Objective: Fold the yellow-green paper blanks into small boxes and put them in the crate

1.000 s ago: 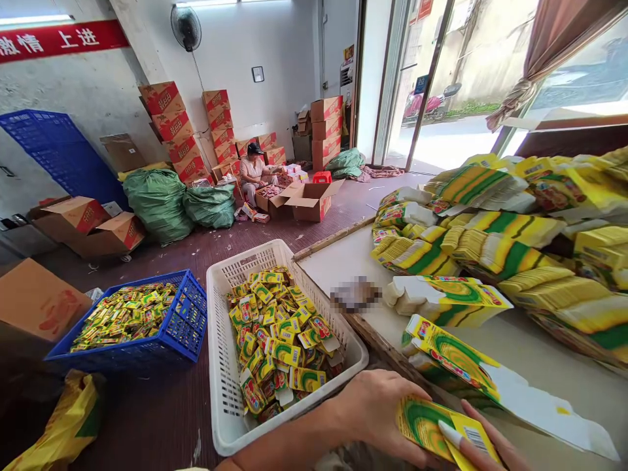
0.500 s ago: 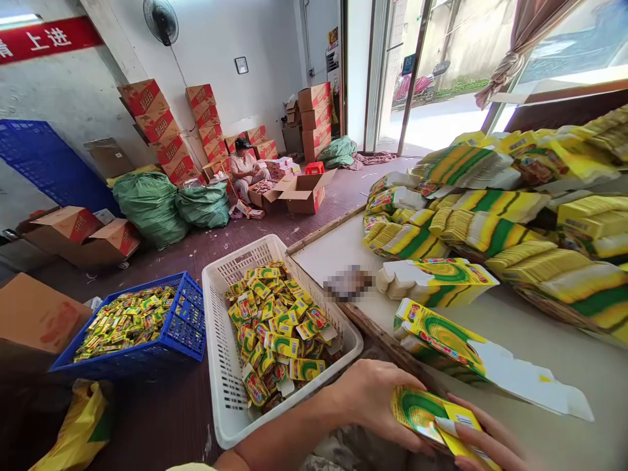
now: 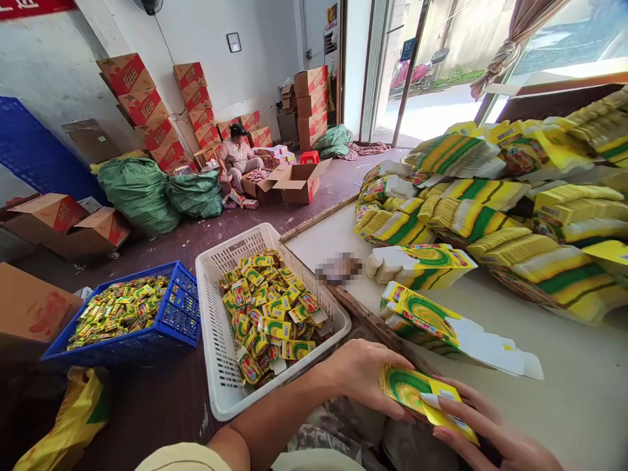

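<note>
Both of my hands hold one small yellow and green carton (image 3: 422, 398) low in the view, just over the near edge of the pale table (image 3: 564, 392). My left hand (image 3: 366, 376) grips its left side with curled fingers. My right hand (image 3: 485, 432) pinches the right end, with the thumb on the flap that bears a barcode. A short stack of flat cartons (image 3: 441, 324) lies on the table just beyond my hands. To the left stands a white basket (image 3: 216, 373) filled with folded cartons.
Big piles of flat cartons (image 3: 490, 203) cover the table's far side. A blue crate (image 3: 176, 327) of small packets sits left of the white basket. Green sacks (image 3: 157, 193), stacked red boxes (image 3: 161, 111) and a seated person (image 3: 238, 157) are across the floor. A yellow bag (image 3: 69, 422) lies bottom left.
The view has tilted down, so everything sits higher in the frame. Both hands stay on the carton, and the right thumb now presses its barcode flap.
</note>
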`<state>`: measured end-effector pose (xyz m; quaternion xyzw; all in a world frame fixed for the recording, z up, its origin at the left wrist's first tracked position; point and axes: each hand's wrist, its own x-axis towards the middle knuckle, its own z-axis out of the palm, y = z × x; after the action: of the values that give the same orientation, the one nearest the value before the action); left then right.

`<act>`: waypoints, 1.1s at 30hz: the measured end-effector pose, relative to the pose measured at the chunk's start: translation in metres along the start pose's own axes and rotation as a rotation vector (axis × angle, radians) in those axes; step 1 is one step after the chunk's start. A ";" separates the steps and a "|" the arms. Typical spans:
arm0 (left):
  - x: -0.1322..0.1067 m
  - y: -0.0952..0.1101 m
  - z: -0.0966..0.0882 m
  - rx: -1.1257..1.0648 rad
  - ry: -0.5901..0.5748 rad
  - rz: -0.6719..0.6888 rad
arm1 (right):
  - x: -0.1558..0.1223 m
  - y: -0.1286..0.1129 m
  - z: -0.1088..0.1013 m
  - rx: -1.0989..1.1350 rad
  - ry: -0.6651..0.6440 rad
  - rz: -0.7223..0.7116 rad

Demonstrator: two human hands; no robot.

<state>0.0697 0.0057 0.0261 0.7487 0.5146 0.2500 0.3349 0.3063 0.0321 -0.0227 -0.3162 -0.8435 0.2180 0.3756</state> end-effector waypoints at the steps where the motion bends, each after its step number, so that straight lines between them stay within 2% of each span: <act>1: 0.000 0.002 -0.001 -0.002 -0.005 -0.005 | 0.000 0.001 -0.001 0.009 0.006 -0.006; 7: -0.001 0.001 -0.009 0.074 -0.008 -0.028 | 0.004 -0.001 0.011 0.027 -0.014 -0.008; 10: -0.004 -0.002 -0.009 0.031 0.003 -0.030 | 0.006 -0.004 0.015 0.052 -0.013 -0.004; 12: -0.006 -0.002 -0.005 -0.075 0.047 -0.017 | 0.008 -0.006 0.014 0.061 0.030 -0.003; 14: -0.006 -0.002 -0.001 -0.211 0.181 -0.048 | 0.010 -0.009 0.012 0.059 0.103 -0.004; 16: -0.005 -0.002 0.004 -0.375 0.353 -0.183 | 0.012 -0.012 0.010 0.040 0.165 0.007; 18: -0.003 -0.004 0.008 -0.600 0.430 -0.358 | 0.012 -0.014 0.010 0.017 0.210 0.028; 20: -0.002 -0.007 0.009 -0.845 0.412 -0.450 | 0.010 -0.013 0.011 -0.014 0.220 0.047; 22: -0.001 -0.010 0.009 -0.990 0.405 -0.466 | 0.008 -0.009 0.014 -0.046 0.197 0.034; 28: 0.000 -0.011 0.006 -1.038 0.489 -0.486 | 0.006 0.001 0.019 -0.066 0.112 -0.015; 33: 0.002 -0.011 0.008 -1.049 0.492 -0.490 | 0.013 -0.012 0.022 -0.104 0.199 0.053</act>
<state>0.0700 0.0080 0.0125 0.2659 0.5421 0.5502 0.5769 0.2783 0.0295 -0.0230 -0.3777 -0.8034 0.1512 0.4347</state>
